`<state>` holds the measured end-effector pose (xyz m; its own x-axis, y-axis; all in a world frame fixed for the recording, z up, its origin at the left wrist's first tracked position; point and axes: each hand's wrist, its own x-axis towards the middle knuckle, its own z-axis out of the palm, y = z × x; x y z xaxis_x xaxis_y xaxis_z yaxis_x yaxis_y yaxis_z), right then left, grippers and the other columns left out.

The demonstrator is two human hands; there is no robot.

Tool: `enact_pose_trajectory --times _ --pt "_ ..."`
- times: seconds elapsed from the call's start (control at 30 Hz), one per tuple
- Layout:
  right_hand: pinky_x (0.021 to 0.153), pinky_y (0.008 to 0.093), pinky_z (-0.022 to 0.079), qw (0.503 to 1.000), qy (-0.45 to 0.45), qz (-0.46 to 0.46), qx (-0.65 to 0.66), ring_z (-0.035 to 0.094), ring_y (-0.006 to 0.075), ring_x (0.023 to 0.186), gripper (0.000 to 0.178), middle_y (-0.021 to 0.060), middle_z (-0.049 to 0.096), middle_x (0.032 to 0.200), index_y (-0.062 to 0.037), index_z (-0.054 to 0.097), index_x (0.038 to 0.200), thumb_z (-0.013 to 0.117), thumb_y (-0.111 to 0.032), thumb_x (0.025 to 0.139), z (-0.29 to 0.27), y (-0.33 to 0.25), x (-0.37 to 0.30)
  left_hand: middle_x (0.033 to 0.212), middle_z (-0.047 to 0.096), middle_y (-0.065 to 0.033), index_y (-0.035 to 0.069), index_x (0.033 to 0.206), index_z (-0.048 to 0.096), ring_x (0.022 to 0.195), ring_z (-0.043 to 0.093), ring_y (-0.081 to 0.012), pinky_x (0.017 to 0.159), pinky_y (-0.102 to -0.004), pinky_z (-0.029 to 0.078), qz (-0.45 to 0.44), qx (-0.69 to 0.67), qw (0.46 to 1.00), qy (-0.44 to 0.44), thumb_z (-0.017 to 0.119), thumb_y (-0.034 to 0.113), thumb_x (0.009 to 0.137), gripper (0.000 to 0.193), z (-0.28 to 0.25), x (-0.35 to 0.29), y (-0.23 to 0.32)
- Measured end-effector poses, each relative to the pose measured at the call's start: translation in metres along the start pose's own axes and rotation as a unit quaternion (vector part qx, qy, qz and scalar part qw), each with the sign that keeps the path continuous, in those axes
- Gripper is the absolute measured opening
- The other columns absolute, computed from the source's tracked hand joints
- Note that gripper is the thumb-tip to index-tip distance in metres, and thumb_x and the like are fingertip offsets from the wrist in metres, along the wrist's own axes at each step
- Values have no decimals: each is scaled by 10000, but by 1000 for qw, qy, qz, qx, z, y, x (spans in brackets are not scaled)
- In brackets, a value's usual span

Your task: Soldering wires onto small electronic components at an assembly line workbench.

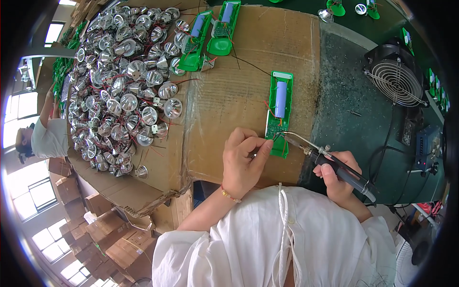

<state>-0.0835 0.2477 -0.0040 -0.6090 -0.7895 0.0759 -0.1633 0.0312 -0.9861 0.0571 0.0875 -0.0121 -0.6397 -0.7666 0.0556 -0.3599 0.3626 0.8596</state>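
A green plastic housing (279, 151) with a pale edge lies on cardboard in front of me. Inside it sit a lilac cylindrical battery cell (280, 98) and a small green circuit board (276, 130) with thin wires. My left hand (243, 160) is closed in a pinch beside the board; what its fingertips hold is too small to make out. My right hand (337, 174) is wrapped round the dark handle of a soldering iron (351, 179). The iron's thin bent metal tip reaches left to the board, close to my left fingertips.
A large pile of silver reflector cups (129, 103) with red wires fills the left side. Two more green housings (220, 46) with cells lie at the far edge. A black fan (394, 81) and a blue box (428, 148) stand right. Another person (48, 136) is far left.
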Motion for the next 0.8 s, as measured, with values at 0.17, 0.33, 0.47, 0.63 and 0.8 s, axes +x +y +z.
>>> enact_pose_trajectory --times 0.17,0.33,0.47,0.63,0.8 --pt "476 229 455 1000 -1 12 3 547 115 520 229 114 589 634 32 475 883 579 -161 817 0 1 0 755 523 -50 55 719 639 648 482 -210 582 -310 379 11 6 1000 -2 659 114 747 68 2 0 -4" --pt "475 235 458 999 24 13 17 548 124 515 235 118 588 634 33 474 887 579 -165 816 1 0 0 784 540 -50 40 720 630 670 507 -209 588 -307 398 63 29 997 18 668 89 722 62 3 -2 -4" --pt "474 236 460 1000 6 11 11 546 124 508 244 120 587 628 32 473 885 581 -174 815 -1 0 0 789 541 -53 37 721 629 680 516 -215 592 -309 402 59 26 998 17 674 85 710 67 4 -3 0" --pt "473 236 460 1000 17 22 12 546 123 504 238 119 585 622 33 474 880 575 -173 817 0 -3 0 781 541 -51 42 729 636 673 518 -219 588 -318 403 71 53 996 13 681 76 694 67 3 -1 -1" --pt "475 233 462 1000 2 24 0 549 121 505 233 116 584 615 34 477 868 573 -172 816 0 -2 1 776 541 -49 45 727 642 677 520 -220 586 -317 403 62 46 997 8 683 79 691 65 4 -1 -3"
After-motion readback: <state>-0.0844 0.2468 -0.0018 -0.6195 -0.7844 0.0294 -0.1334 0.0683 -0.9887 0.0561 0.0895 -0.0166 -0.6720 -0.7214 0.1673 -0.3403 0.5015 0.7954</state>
